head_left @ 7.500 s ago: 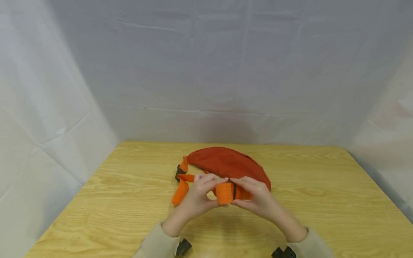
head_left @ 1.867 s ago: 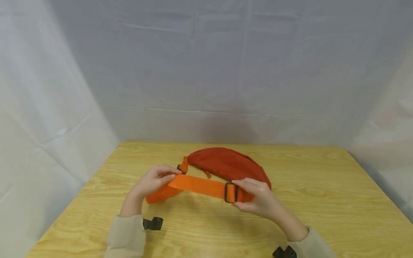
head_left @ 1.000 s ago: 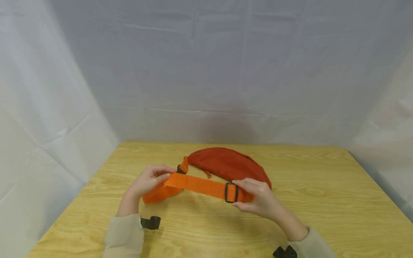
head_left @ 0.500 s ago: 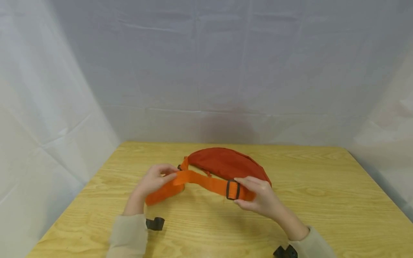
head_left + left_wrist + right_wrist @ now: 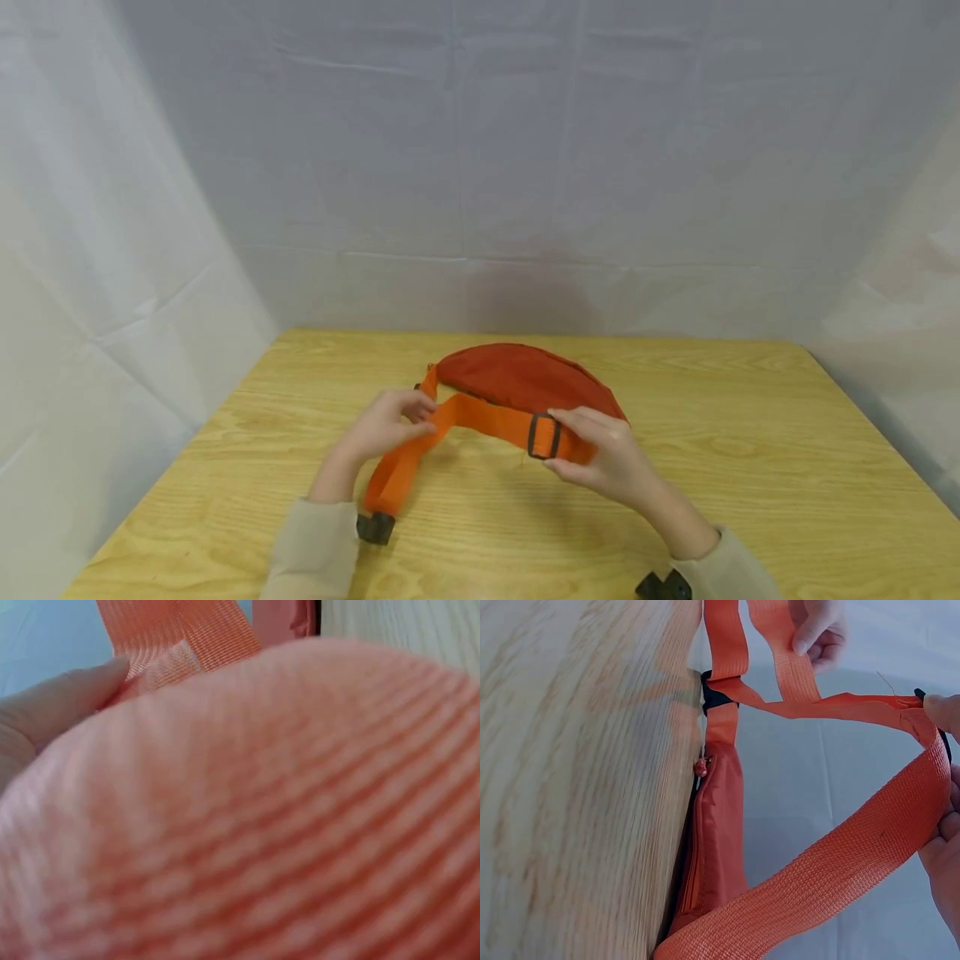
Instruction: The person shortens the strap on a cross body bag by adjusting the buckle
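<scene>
A red waist bag (image 5: 525,375) lies on the wooden table, its orange strap (image 5: 491,418) raised in front of it. My right hand (image 5: 611,457) pinches the black slider buckle (image 5: 543,436) on that strap between thumb and fingers. Further left, my left hand (image 5: 390,425) holds the strap between thumb and curled fingers, as the right wrist view also shows. From there a loop of strap hangs toward my left wrist, and it fills most of the left wrist view as a blurred orange band (image 5: 262,825). A black clip (image 5: 720,694) joins the strap near the bag's end.
The wooden table (image 5: 712,433) extends on both sides of the bag. White sheeting (image 5: 480,167) hangs behind the table and along both sides. Black wrist cameras sit at both beige sleeves, and the strap loop overlaps the left camera (image 5: 375,527).
Both hands were together at the slider; my left hand then drew the strap out leftward. Lately it has come back right, the strap has slackened, and its loop swings toward my left wrist.
</scene>
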`<state>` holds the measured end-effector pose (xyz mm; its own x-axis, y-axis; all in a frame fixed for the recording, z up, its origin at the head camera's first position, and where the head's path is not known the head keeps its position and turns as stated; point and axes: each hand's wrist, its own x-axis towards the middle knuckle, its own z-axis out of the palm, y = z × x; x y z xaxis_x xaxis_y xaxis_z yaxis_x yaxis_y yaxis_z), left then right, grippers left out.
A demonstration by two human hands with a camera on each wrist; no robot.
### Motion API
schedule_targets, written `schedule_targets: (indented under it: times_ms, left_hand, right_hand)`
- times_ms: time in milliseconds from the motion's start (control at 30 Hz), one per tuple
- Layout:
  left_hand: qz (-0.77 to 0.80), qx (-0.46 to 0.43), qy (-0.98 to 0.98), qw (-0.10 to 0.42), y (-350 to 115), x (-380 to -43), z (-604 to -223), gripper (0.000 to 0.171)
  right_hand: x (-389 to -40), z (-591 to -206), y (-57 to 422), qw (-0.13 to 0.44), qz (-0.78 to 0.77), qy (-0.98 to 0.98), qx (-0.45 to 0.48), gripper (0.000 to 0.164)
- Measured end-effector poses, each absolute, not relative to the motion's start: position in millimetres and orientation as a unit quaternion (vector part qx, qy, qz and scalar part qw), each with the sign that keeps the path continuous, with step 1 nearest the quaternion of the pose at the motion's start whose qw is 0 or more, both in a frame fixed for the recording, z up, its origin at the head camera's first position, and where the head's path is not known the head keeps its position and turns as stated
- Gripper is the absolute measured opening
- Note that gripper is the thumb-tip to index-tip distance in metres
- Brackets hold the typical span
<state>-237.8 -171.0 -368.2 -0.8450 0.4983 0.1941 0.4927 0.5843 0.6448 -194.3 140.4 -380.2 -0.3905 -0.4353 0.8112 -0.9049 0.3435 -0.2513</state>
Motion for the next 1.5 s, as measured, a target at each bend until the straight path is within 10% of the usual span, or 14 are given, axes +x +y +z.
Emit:
schedule_targets:
  times_ms: [400, 1067, 1500]
  left_hand:
    - [0.346, 0.299, 0.889, -0.013, -163, -235, -365, 0.025]
    - [0.314, 0.473, 0.788, -0.238, -107, -212, -354, 0.053]
    - [0.287, 0.483, 0.808, -0.179, -83, -199, -363, 0.059]
  right_hand:
    - [-195, -380, 141, 0.334, 0.363, -0.744, 0.451, 0.046]
    - [-193, -382, 140, 0.300, 0.372, -0.749, 0.459, 0.047]
    - [-191, -380, 138, 0.300, 0.367, -0.739, 0.479, 0.045]
